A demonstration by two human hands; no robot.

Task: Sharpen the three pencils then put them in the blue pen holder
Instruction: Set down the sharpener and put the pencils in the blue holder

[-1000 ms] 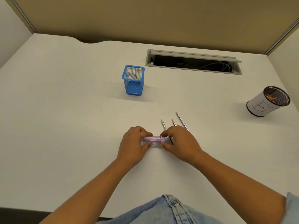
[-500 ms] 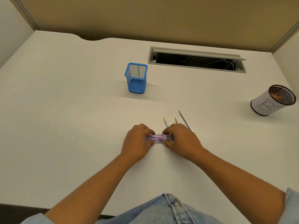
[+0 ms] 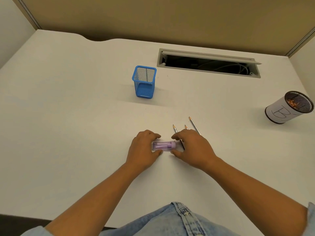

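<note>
Both hands pinch a purple sharpener (image 3: 164, 145) at frame centre, its pencils just to the right.

The left hand (image 3: 142, 150) and right hand (image 3: 192, 148) each clamp thumb and fingers on one end of it; pulled apart carelessly, it could likely spill shavings or knock the three pencils (image 3: 194, 125) partly under the right hand, rolling them. The blue pen holder (image 3: 144, 82) stands empty, upper centre, path clear; a labelled cup (image 3: 288, 108) sits far right, a cable slot (image 3: 208, 63) beyond.

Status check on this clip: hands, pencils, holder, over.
Left hand and right hand both on purple sharpener, on desk. Three pencils lying beside right hand. Blue pen holder empty. Path clear.
</note>
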